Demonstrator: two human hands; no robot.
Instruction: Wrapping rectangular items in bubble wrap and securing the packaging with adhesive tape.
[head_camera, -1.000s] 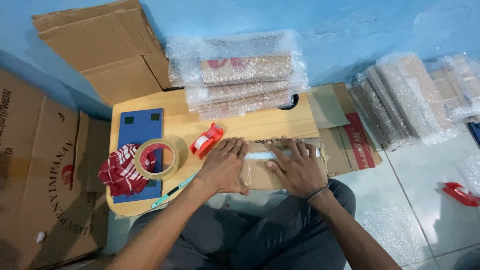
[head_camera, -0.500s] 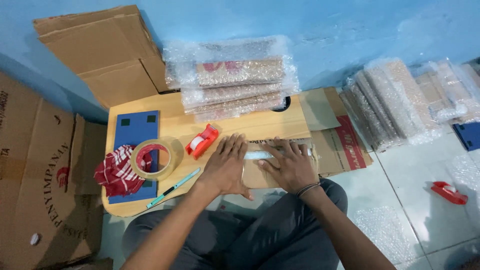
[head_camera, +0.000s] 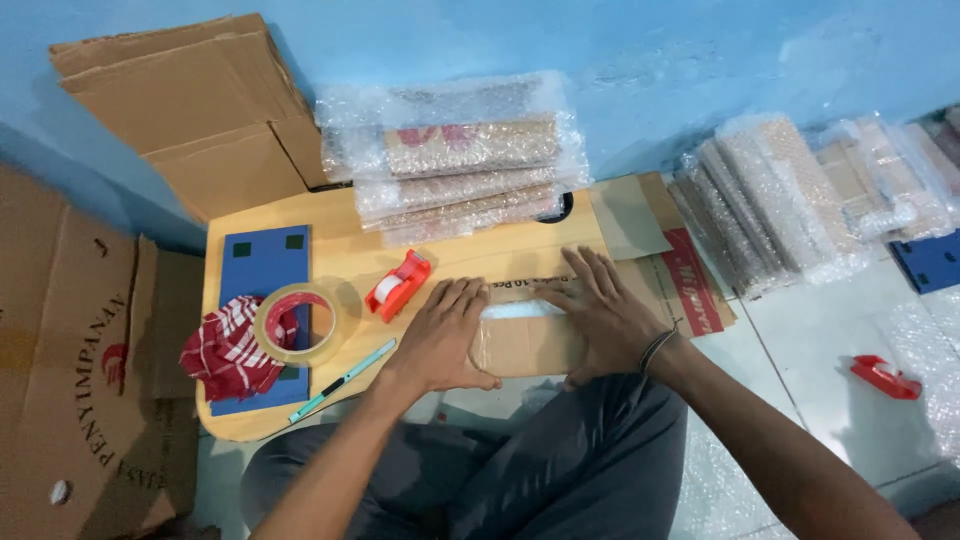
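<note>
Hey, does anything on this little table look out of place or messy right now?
Mostly tidy. The red checked cloth lies crumpled over the table's left edge, partly under the tape roll. Both hands, left hand and right hand, press flat on the cardboard parcel.

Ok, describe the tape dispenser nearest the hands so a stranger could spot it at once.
Find the low wooden table by the blue wall. Just past the left hand, beside the big tape roll, lies the small red tape dispenser. The other red dispenser lies far off on the floor.
</note>
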